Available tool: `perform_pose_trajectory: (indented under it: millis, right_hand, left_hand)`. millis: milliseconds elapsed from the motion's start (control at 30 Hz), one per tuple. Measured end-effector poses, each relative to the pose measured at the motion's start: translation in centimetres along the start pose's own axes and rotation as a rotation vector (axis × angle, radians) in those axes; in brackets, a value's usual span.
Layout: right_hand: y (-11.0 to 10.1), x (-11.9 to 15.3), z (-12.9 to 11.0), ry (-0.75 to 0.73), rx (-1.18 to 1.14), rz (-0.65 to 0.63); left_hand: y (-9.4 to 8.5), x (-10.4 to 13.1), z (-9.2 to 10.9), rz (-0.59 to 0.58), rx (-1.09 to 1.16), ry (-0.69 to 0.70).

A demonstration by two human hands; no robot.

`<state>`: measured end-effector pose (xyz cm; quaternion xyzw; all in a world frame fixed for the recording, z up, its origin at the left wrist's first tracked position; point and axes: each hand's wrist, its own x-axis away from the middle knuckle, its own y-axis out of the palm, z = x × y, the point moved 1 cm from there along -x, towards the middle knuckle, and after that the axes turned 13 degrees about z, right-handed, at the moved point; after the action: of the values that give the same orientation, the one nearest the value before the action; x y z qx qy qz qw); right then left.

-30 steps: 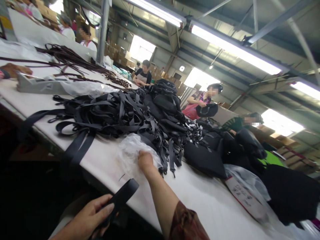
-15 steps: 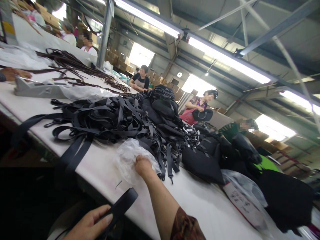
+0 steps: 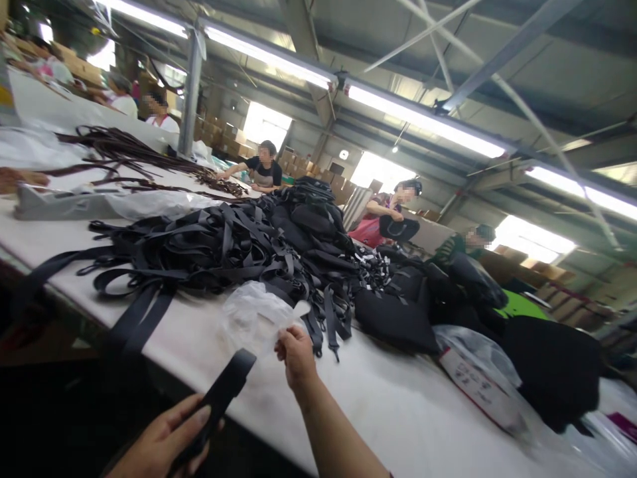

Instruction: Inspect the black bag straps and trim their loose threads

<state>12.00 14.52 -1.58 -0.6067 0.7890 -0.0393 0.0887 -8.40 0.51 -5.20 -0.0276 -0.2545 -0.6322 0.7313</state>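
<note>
In my left hand (image 3: pixel 174 431) is a folded black webbing strap (image 3: pixel 226 385), gripped between thumb and fingers, its looped end pointing up and away over the table edge. My right hand (image 3: pixel 297 355) is closed in a pinch at the right side of a crumpled clear plastic bag (image 3: pixel 253 312). A small whitish piece (image 3: pixel 301 309) shows just above its fingers; whether they hold it, I cannot tell. Beyond the bag lies a large tangled heap of black straps (image 3: pixel 199 249), some with hooks. A few strap ends hang just behind my right hand.
Black bags (image 3: pixel 393 318) are piled right of the straps. A marked plastic package (image 3: pixel 478 385) lies on the white table (image 3: pixel 378 398). Brown strips (image 3: pixel 129 149) spread at the far left. Several co-workers stand around, one reaching toward the strips (image 3: pixel 263 166).
My right hand has drawn back from the plastic bag to its right edge. The left hand has shifted left with the strap, now more upright. A far co-worker has stretched out an arm.
</note>
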Motion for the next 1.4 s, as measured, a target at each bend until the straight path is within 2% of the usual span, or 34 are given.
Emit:
perform_pose_trajectory:
  millis: [133,267,467,633,733,833,900,933,1000,1100,1167,1267,1333,1400]
  right_hand:
    - [-4.0,3.6,0.8,0.183,-0.274,0.008]
    - [-6.5,6.1,1.4,0.283,-0.426,0.070]
    - [-9.4,8.2,2.0,0.241,-0.415,0.038]
    - [-10.6,9.5,2.5,0.231,-0.382,-0.063]
    - [-10.8,10.3,2.5,0.230,-0.362,-0.164]
    - [-11.6,11.0,2.3,0.087,-0.240,-0.230]
    - [-12.1,11.5,2.3,0.012,-0.198,-0.260]
    - [-12.3,11.7,2.4,0.006,-0.190,-0.260]
    - [-12.4,12.2,2.9,-0.018,-0.150,-0.201]
    - [-12.1,13.0,3.9,-0.109,-0.044,-0.068]
    - [-11.8,13.5,4.5,-0.325,0.145,0.013]
    - [-11.7,14.2,5.2,-0.774,0.544,0.142]
    - [-11.9,14.4,5.6,-0.921,0.663,0.167]
    - [-12.2,14.5,5.9,-0.957,0.684,0.136]
  left_hand:
    - [1.5,0.6,2.0,-0.024,0.042,-0.023]
    - [4.3,1.0,2.8,-0.087,0.023,-0.016]
    - [8.8,1.4,3.4,-0.155,-0.053,0.016]
    - [10.0,1.8,3.3,-0.227,-0.182,0.072]
    - [10.6,3.0,3.6,-0.349,-0.405,0.167]
    - [11.5,4.3,4.2,-0.492,-0.659,0.369]
    - [11.9,4.7,4.5,-0.514,-0.743,0.487]
    - [12.0,4.8,4.5,-0.514,-0.766,0.491]
    - [12.0,4.7,4.2,-0.504,-0.769,0.391]
    - [11.7,4.4,3.1,-0.465,-0.650,0.181]
    - [11.5,4.1,2.1,-0.431,-0.579,0.098]
    - [11.3,3.8,0.6,-0.375,-0.506,0.025]
    - [11.2,3.7,-0.2,-0.319,-0.411,-0.022]
    - [11.2,3.6,-0.6,-0.279,-0.320,-0.078]
